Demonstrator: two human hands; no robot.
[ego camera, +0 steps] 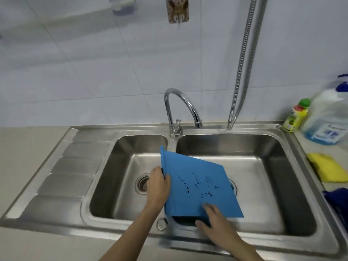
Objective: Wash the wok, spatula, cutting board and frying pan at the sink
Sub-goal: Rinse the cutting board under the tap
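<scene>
Cutting-board step in hand. The flat blue plastic cutting board [197, 183], speckled with dark spots, sits lower centre of the frame, tilted, over the divider of the stainless steel double sink [293, 187] and reaching across the right basin. The left hand [159, 187] grips the board's left edge, thumb on top, fingers curled under. The right hand [212, 221] is at the near bottom edge: fingers spread on the top face, thumb hooked beneath the edge, so clamped on the board. Something dark shows under the board at that edge; cannot tell what it is.

The curved chrome faucet [180, 108], centre frame, has its spout over the right basin; no water visible running. The yellow sponge [327, 169] lies on the right rim, the yellow-green dish soap bottle [297, 115] and the large clear jug with blue label [327, 119] upper right of it.

Judgement: washing of the board is early, spots still on it. Next move likely calls for freeing one hand to open the tap or fetch the sponge, the other holding the board steady. No wok, spatula or frying pan in view.
</scene>
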